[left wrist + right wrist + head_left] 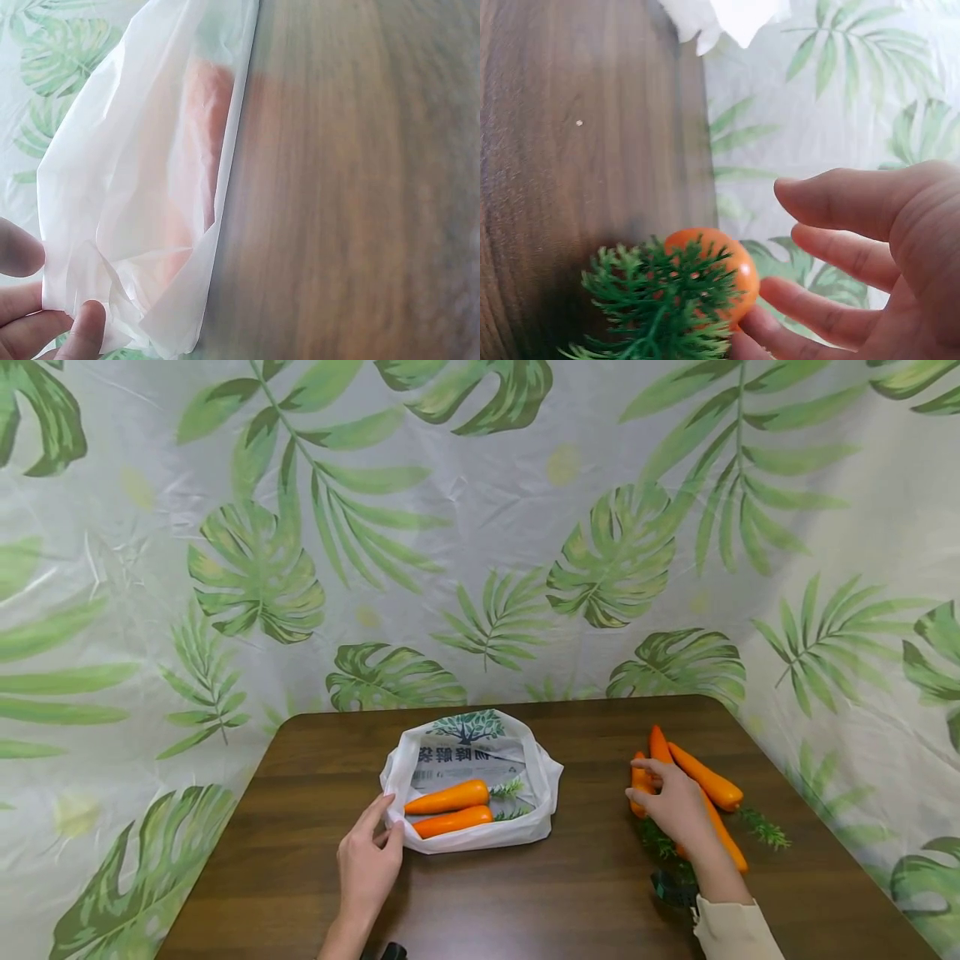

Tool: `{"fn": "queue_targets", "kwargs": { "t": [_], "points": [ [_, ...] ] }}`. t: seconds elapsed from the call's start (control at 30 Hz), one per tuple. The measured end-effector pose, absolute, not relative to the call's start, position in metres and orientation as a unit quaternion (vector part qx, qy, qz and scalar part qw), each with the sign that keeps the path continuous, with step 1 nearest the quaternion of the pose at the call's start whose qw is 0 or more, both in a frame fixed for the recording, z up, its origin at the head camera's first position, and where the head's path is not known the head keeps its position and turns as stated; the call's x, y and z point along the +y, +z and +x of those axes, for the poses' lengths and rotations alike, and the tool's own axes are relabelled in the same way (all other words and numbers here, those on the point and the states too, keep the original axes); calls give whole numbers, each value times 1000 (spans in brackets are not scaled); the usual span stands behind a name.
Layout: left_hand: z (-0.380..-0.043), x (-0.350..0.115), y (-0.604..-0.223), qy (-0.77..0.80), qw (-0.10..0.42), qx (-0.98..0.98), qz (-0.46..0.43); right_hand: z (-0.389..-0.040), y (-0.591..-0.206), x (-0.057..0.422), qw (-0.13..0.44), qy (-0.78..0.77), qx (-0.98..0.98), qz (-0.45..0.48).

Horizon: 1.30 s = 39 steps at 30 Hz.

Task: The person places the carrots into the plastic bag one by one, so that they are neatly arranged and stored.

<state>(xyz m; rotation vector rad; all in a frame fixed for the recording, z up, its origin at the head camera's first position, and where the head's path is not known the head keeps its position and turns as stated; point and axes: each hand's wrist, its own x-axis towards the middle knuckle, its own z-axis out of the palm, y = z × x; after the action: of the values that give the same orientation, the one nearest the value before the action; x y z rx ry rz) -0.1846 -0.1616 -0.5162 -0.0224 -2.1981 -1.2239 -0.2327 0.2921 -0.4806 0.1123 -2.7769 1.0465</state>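
Note:
A white plastic bag [551, 781] with a green tree print stands with its mouth open, left of the table's middle. Inside it lie two orange carrots [450, 797] with green tops, side by side. My left hand [367, 856] pinches the bag's left edge; in the left wrist view the thin plastic [112, 172] runs between thumb and fingers, and orange shows through. On the right, my right hand [678, 802] reaches over a loose pile of carrots [705, 777]. Its thumb and fingers are spread beside one carrot [744, 277], whose leafy top [652, 300] points towards the wrist.
The dark wooden table [315, 777] ends at a leaf-patterned curtain [517, 527] behind it. Green carrot tops [765, 828] stick out at the pile's right side. A dark wrist device [672, 889] is beside my right wrist.

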Motion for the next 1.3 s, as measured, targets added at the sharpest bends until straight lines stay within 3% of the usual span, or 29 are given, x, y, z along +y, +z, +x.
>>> {"fn": "queue_targets", "kwargs": {
  "t": [1.3],
  "points": [
    [-187, -164, -520, -460, 313, -831, -15, -245, -510, 264, 101, 267, -958, 27]
  ]
}}
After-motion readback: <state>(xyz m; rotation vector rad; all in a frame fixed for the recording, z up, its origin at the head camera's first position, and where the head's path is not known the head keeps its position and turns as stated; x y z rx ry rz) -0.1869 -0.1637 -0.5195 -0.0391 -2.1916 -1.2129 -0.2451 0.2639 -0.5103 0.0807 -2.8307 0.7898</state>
